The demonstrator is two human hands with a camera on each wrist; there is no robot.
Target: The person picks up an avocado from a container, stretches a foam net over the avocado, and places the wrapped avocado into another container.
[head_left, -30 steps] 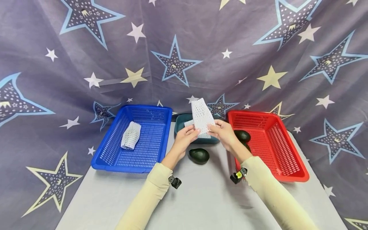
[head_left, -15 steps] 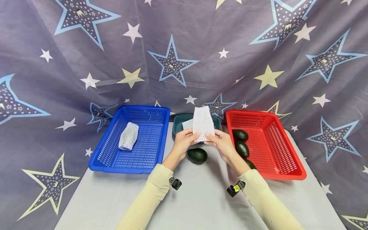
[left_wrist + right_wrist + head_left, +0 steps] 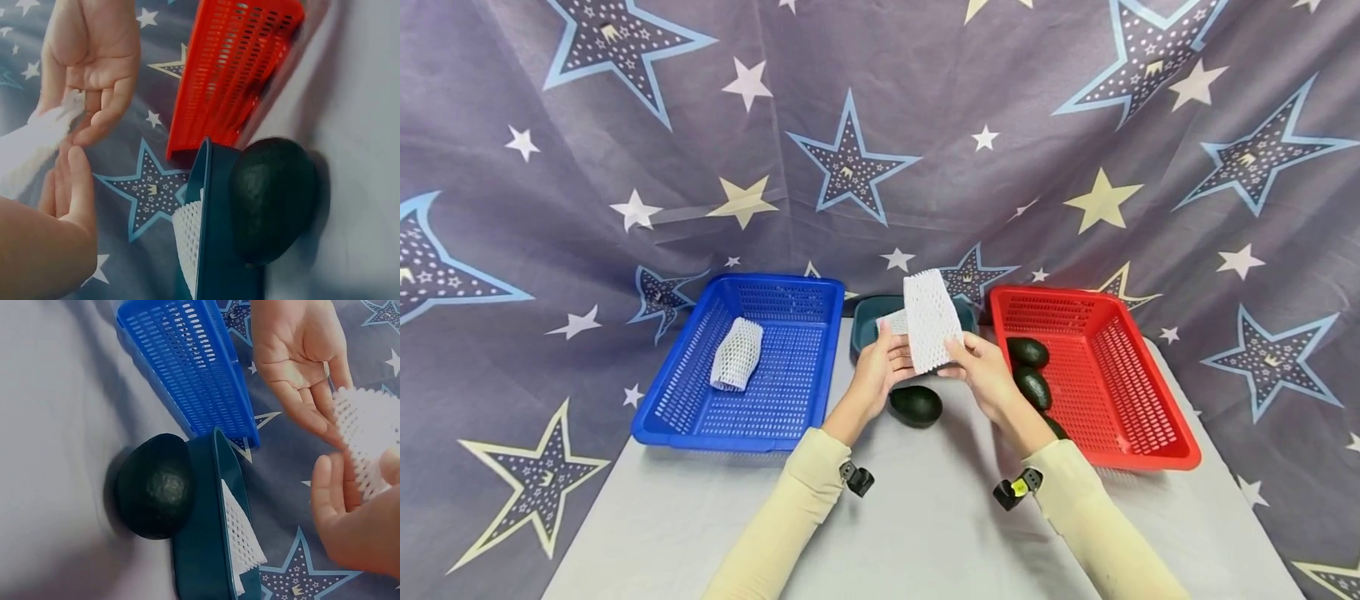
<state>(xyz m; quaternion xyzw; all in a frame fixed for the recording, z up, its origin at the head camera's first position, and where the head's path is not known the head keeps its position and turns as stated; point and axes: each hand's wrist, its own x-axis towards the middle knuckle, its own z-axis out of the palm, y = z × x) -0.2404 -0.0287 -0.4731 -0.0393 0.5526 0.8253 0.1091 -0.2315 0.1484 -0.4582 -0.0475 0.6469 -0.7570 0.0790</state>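
A flattened white foam fruit net [image 3: 929,321] is raised over the front of a dark green bin [image 3: 863,321]. My right hand [image 3: 988,377] pinches its lower right corner between thumb and fingers. On the other side, my left hand [image 3: 878,367] has its thumb lifted and its straight fingers at the net's lower left edge. The right wrist view shows the left palm [image 3: 303,359] open beside the net's mesh end [image 3: 359,434]. Below the hands, a dark green avocado [image 3: 916,407] lies on the table, close to the bin.
At left, a blue basket [image 3: 786,354] holds one netted item [image 3: 737,355]. The red basket [image 3: 1105,367] at right has several avocados [image 3: 1032,388] along its left side. More foam netting [image 3: 240,534] sits in the green bin. A star-patterned curtain [image 3: 880,125] hangs behind.
The net has come down slightly from a second ago. My left thumb and fingers gripped its lower edge before; now they have straightened, while the right hand keeps its pinch.
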